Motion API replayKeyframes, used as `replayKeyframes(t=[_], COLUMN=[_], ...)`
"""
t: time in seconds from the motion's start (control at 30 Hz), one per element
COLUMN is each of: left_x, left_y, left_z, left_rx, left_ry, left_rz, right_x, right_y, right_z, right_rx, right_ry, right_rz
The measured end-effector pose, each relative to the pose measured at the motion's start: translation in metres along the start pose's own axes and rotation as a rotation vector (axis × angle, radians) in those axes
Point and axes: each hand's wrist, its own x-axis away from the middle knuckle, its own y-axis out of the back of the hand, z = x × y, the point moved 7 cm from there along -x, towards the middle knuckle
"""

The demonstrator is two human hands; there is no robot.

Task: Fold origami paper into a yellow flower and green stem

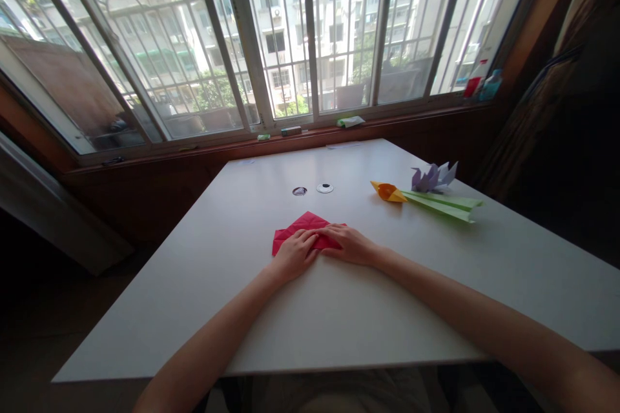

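Observation:
A sheet of red origami paper, creased and folded, lies near the middle of the white table. My left hand is on its near left part, fingers bent over the paper and thumb at the near edge. From the right, my right hand grips the near right part, its fingertips meeting those of my left hand. Both hands are closed on the paper and cover much of its near edge, so the fold beneath them is hidden.
Beyond the paper lie two small round items. To the right are an orange paper flower with a pale green paper stem and purple folded paper pieces. Bottles stand on the windowsill behind.

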Motion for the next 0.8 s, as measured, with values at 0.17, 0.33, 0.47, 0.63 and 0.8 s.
replayKeyframes(t=[0.17, 0.33, 0.47, 0.63, 0.8], left_x=[0.000, 0.000, 0.000, 0.000, 0.001], left_y=[-0.003, -0.002, 0.002, 0.007, 0.007], left_z=[0.006, 0.012, 0.017, 0.025, 0.033], left_rx=[-0.023, -0.058, -0.110, -0.101, -0.150], left_ry=[0.061, 0.131, 0.204, 0.295, 0.419], left_rz=[-0.021, -0.039, -0.045, -0.095, -0.036], right_x=[0.001, 0.002, 0.002, 0.003, 0.005], right_y=[-0.002, -0.004, -0.004, 0.001, 0.008], right_z=[-0.007, -0.017, -0.020, -0.022, -0.029], right_rx=[0.064, 0.134, 0.142, 0.133, 0.147], right_ry=[-0.097, -0.182, -0.193, -0.198, -0.282], right_rz=[0.004, 0.000, -0.002, -0.058, -0.171])
